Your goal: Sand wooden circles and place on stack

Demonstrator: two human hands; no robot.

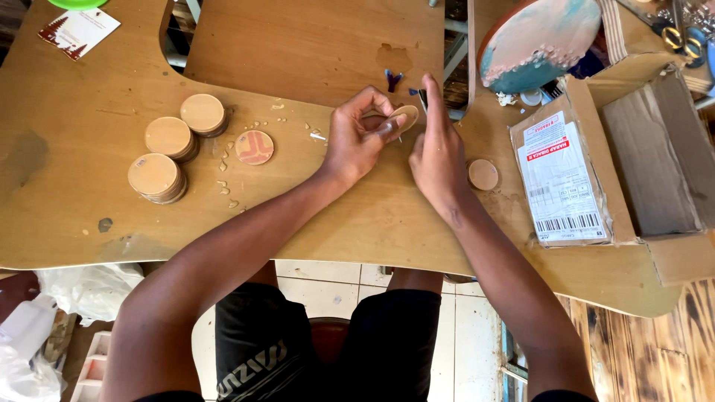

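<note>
My left hand (357, 138) pinches a small round wooden disc (406, 115), tilted on edge above the wooden table (313, 45). My right hand (438, 149) is right beside it, fingers pointing away, with a small dark tool (422, 98) at the fingertips close to the disc's edge. Three stacks of similar wooden discs (173, 141) stand to the left. A single disc with a pink and red pattern (255, 147) lies flat between the stacks and my left hand. One more plain disc (483, 174) lies just right of my right hand.
Small chips and crumbs lie around the stacks. Blue scraps (392, 77) lie beyond my hands. An open cardboard box (655, 156) with a labelled flap sits at the right. A round teal and pink board (540, 41) leans at top right. A card (78, 31) lies top left.
</note>
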